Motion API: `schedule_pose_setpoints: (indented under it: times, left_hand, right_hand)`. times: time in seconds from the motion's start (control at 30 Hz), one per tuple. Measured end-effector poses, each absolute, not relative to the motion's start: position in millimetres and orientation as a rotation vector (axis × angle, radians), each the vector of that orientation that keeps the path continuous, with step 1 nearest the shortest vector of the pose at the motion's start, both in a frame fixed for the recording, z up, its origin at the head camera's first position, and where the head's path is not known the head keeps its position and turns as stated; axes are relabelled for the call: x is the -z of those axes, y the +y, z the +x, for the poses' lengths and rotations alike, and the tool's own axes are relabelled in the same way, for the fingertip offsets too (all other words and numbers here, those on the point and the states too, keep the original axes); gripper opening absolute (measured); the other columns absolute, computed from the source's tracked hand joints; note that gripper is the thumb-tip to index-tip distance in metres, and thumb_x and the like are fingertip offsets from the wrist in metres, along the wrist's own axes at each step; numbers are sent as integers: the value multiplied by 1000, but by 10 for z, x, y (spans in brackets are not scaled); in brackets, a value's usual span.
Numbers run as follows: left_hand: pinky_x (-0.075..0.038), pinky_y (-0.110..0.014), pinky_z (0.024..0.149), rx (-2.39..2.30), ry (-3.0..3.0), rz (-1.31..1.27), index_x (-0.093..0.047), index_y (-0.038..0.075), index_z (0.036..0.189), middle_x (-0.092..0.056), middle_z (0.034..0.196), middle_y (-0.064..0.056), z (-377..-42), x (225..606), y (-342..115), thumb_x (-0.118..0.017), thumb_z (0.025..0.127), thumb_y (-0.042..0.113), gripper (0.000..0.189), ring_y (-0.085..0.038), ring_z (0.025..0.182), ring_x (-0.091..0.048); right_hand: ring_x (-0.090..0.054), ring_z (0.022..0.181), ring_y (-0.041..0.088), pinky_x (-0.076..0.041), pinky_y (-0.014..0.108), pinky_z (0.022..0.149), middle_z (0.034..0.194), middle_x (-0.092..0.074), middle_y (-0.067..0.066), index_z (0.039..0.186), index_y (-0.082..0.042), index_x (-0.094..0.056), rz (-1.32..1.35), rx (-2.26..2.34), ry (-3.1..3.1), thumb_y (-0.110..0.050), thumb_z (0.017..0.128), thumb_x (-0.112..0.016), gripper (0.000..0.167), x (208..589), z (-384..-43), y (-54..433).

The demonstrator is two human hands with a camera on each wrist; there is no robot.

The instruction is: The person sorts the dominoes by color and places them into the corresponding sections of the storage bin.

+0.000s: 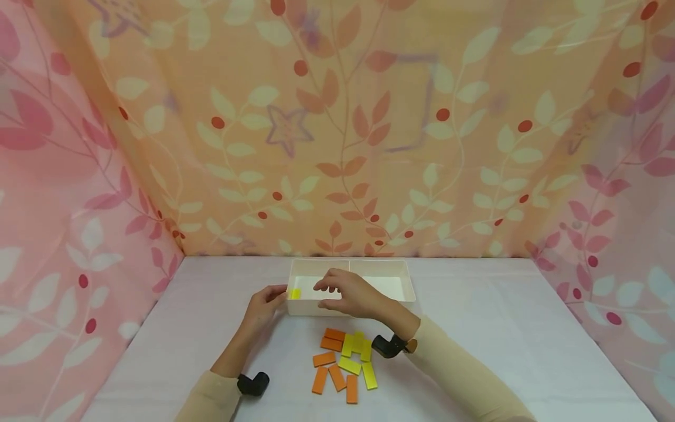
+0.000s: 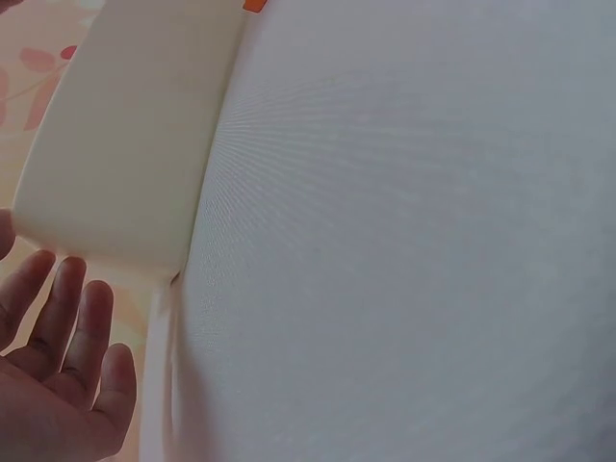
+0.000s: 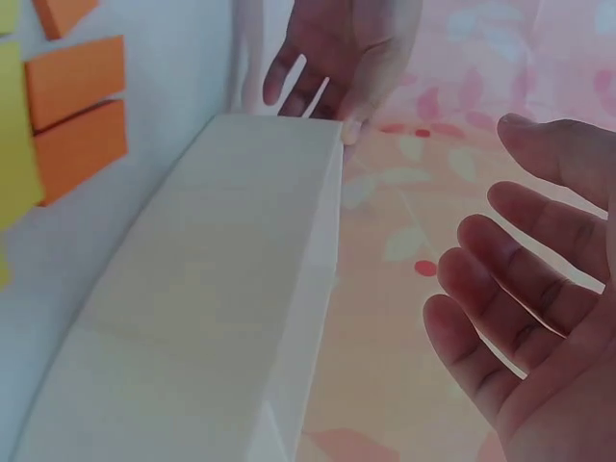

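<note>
A white two-compartment box stands toward the back of the table. My left hand rests its fingertips against the box's left end; in the left wrist view its fingers are loosely extended along that end. Over the left compartment hovers my right hand, thumb and fingers apart, with nothing between them. One small yellow block lies in the left front corner of the box. Before the box, several flat yellow blocks and orange blocks are spread on the table.
A white cloth covers the table. Patterned fabric hangs as walls at the back and both sides. A black wrist device is strapped on each arm. A thin divider parts the box's two compartments.
</note>
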State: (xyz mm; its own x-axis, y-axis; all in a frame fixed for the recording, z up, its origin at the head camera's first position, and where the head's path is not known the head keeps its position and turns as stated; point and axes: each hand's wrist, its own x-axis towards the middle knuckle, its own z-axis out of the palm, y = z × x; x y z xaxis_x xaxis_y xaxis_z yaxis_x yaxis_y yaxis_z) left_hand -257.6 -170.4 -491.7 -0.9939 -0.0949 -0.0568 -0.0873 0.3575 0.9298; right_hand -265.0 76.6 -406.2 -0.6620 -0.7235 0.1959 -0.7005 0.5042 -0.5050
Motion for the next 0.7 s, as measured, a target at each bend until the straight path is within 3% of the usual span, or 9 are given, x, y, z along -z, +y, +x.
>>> schedule_pose_setpoints:
  times: [0.13,0.3,0.4,0.7]
  left_hand:
    - [-49,-25,82,1773,-2575,197,-61,1,125,-65,121,-18,-2576,4924,-1698,-59,97,18,33,-23,105,-59]
    - [-50,-31,87,1800,-2566,203,-60,1,127,-64,124,-17,-2586,4933,-1689,-58,97,18,34,-24,107,-58]
    - [-50,-31,88,1788,-2578,205,-60,2,127,-63,125,-16,-2596,4941,-1689,-58,98,19,34,-25,109,-58]
    - [-50,-31,88,1778,-2585,220,-60,2,127,-62,126,-17,-2582,4941,-1703,-58,98,19,34,-27,110,-57]
  right_hand:
    - [-61,95,19,-54,30,81,104,-64,2,116,-13,-69,-1252,909,2684,-24,90,-70,28,4112,-2559,913]
    - [-58,93,12,-52,24,80,102,-65,0,114,-15,-69,-1212,937,2680,-25,90,-69,26,4116,-2457,1114]
    - [-60,93,15,-54,29,82,102,-66,0,113,-14,-69,-1203,943,2662,-25,90,-70,26,4122,-2382,1209]
    - [-62,93,14,-53,26,80,101,-65,-5,110,-17,-70,-1118,843,2632,-26,88,-72,25,4307,-2194,1386]
